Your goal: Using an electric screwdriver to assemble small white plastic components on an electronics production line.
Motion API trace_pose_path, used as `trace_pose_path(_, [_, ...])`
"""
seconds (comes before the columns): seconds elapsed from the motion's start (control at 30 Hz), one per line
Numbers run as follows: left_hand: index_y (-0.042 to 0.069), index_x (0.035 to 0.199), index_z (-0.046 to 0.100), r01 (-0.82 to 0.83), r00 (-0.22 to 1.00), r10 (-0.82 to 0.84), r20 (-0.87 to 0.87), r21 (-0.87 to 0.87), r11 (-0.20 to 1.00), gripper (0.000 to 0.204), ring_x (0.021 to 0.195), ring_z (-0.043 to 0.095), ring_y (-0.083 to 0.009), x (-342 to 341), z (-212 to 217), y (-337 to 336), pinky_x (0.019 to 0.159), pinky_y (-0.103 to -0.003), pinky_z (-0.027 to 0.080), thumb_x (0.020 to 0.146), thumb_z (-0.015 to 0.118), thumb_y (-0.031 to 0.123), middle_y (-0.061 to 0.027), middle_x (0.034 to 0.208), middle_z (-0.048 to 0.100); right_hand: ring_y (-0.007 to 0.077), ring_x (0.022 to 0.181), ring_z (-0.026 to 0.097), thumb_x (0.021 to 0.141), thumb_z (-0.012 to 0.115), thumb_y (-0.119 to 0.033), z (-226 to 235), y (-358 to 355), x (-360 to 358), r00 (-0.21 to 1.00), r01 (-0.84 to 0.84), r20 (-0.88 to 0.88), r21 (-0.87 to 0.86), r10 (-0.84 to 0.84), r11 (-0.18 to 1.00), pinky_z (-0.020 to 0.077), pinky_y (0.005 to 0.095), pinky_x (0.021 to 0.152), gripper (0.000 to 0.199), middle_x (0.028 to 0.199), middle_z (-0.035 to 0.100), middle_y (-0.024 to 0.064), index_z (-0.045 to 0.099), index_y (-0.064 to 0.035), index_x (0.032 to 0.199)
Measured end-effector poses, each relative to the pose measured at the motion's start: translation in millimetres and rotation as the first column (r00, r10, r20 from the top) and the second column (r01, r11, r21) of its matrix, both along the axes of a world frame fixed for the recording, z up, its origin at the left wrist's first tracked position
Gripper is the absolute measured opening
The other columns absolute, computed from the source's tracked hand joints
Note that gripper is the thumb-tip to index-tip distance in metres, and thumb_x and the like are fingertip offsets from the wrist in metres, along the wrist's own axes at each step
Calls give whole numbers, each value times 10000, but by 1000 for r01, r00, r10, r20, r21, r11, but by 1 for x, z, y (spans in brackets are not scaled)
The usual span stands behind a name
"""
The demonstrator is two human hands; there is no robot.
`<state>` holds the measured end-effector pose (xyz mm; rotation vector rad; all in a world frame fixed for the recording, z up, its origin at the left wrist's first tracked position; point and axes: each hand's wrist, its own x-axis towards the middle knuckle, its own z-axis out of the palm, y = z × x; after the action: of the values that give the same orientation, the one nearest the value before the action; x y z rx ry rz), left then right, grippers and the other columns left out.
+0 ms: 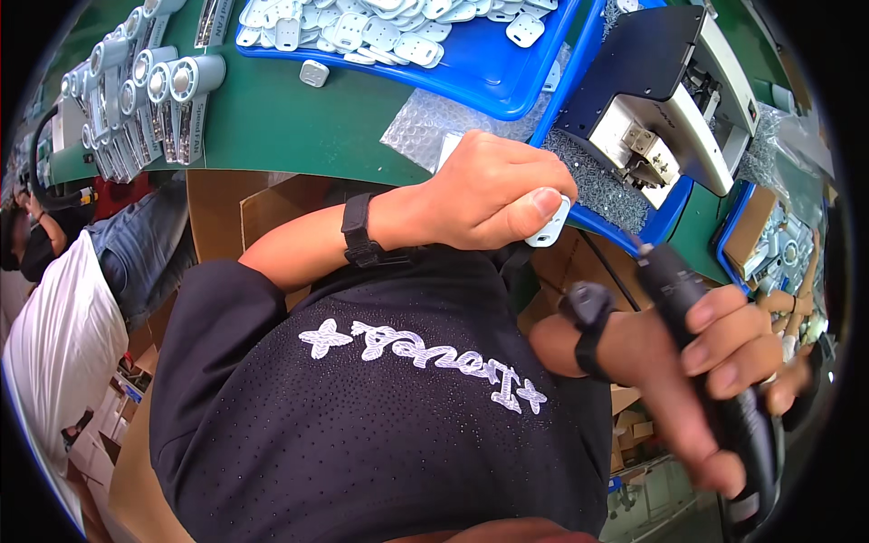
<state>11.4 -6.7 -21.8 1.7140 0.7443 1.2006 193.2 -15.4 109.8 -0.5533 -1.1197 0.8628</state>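
Note:
My left hand (493, 192) is closed round a small white plastic piece (550, 228) with rounded corners. Only one end of that piece shows below my thumb; the rest is hidden by the fingers. At the right, my right hand (701, 371) grips a black electric screwdriver (681, 294), its bit tilted up toward the screw feeder (647, 149). Motion blurs the right hand and the tool somewhat. The screwdriver's tip is apart from the white piece. Loose small screws (602, 185) lie in a blue tray under the feeder.
A blue tray (507, 90) heaped with white plates sits on the green table (299, 127), with one loose plate (314, 73) beside it. Handheld fans (186, 86) stand in rows at left. Bubble wrap (425, 127) lies near the edge. Other people work at both sides.

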Motion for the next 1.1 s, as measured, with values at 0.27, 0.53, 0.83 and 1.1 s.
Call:
trace_pose_path(0.27, [-8,895,653,0,1000,0,4,-6,1000,436,630,635,-285,-1,0,-3,572,-372,494,1023,364,293,-125,746,636,220,525,516,857,498,-791,-54,45,35,986,88,153,-113,-70,990,460,413,537,749,742,571,99,550,-97,1134])
trace_pose_path(0.53, [-10,892,649,1,1000,-1,30,6,1000,426,624,634,-285,-2,0,0,568,-366,490,1012,359,277,-127,750,634,203,547,531,849,501,-787,-28,36,23,984,94,160,-53,-85,994,460,407,560,731,723,580,84,590,-105,1093])
trace_pose_path(0.83, [-10,889,647,-1,999,1,33,16,1000,432,612,622,-280,-4,0,-1,559,-363,485,1013,348,277,-119,732,625,223,566,547,863,488,-788,-33,36,34,970,130,208,5,-128,992,472,424,581,757,726,584,101,555,-96,1162])
trace_pose_path(1.1, [-5,888,648,-1,999,1,42,3,1000,441,611,626,-274,-4,-2,-3,555,-364,482,1021,348,288,-118,730,627,215,534,550,838,519,-795,-57,42,26,991,44,135,-180,-20,983,487,426,586,755,717,590,98,550,-84,1089])
